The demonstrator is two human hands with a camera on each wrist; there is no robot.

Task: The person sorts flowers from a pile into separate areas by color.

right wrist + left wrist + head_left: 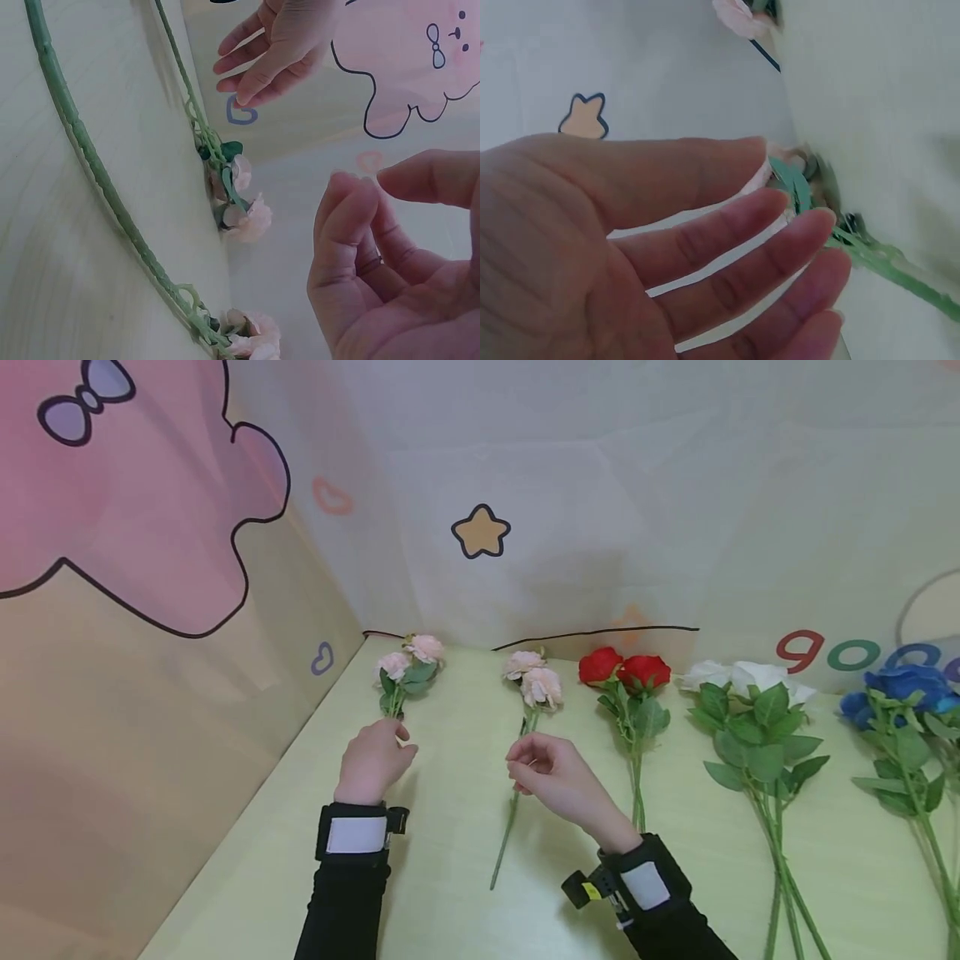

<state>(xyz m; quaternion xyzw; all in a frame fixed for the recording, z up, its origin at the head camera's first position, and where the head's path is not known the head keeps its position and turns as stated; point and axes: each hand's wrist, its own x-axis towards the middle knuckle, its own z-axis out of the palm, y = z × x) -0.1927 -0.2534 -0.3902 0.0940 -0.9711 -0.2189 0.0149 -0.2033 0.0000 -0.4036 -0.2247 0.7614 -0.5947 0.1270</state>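
In the head view, my left hand hovers over the stem of the left spray of pale pink flowers. Its fingers are extended and loosely spread, and the right wrist view shows a gap between this hand and that spray's stem. My right hand is over the stem of a second pink spray. Loosely bent, its fingers have the thumb close to the index fingertip and nothing between them. Both sprays lie on the table, blooms toward the back wall.
Red flowers, white flowers with several leafy stems, and blue flowers lie in a row to the right. A printed backdrop rises behind the pale table, and a side wall borders it on the left.
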